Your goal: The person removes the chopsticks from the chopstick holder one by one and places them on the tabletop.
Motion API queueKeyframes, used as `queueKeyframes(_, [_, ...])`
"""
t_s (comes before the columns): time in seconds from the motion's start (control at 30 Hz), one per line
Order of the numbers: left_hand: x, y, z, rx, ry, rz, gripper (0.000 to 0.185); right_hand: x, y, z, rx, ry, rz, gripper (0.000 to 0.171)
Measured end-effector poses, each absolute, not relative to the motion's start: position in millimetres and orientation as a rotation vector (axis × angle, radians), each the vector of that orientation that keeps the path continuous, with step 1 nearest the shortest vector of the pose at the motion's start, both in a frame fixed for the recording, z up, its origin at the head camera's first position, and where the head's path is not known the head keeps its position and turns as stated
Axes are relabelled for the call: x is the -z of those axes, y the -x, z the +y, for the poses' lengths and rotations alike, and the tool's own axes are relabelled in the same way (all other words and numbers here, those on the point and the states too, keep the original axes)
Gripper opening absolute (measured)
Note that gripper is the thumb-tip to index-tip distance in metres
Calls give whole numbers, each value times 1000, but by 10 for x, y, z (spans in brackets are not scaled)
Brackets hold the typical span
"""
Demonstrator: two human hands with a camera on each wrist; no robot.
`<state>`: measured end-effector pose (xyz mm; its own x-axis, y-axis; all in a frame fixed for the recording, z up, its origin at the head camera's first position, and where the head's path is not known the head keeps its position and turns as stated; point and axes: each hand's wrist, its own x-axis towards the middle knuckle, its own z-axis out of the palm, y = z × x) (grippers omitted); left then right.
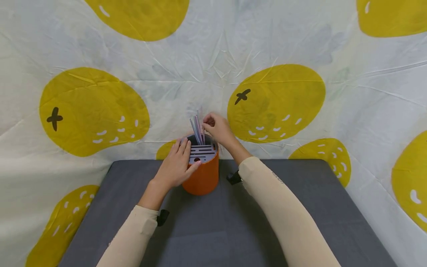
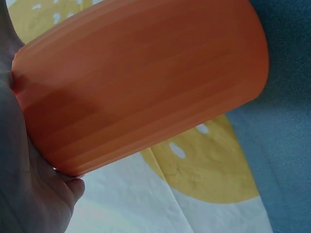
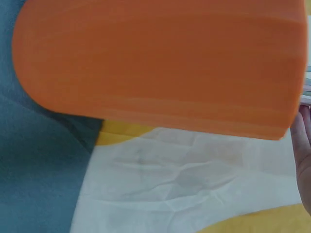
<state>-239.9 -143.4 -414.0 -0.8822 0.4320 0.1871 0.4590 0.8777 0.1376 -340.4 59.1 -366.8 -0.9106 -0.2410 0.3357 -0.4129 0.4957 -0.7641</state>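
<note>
1. A white cloth [image 1: 207, 63] printed with big yellow fruit shapes hangs behind and around the scene.
2. The grey surface [image 1: 233, 222] fills the near part.
3. An orange holder [image 1: 202, 177] with a slotted grey top stands upright at the far middle of the surface.
4. The left hand [image 1: 176, 165] wraps round the holder's left side, fingers lying over its top.
5. The right hand [image 1: 217, 129] pinches the straws [image 1: 198, 130] standing in the holder's far opening.
</note>
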Motion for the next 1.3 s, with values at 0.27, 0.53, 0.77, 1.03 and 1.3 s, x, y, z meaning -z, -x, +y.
queueKeyframes(0.27, [4157,2400,-1430,275,682,-2909,87,3457,3306,653,-1565,-645,-2370,8])
queueKeyframes(0.53, [4179,2423,-1436,280,676,-2911,87,3170,3233,777,-1649,-701,-2163,13])
queueKeyframes(0.77, [4189,2437,-1424,277,692,-2909,86,2939,3152,954,-1799,-675,-1991,11])
queueKeyframes(1.03, [4159,2440,-1423,277,692,-2921,86,2721,3079,1237,-1966,-611,-1809,8])
queueKeyframes(1.3, [4130,2434,-1432,274,683,-2928,87,2798,3022,1500,-1936,-560,-1884,8])
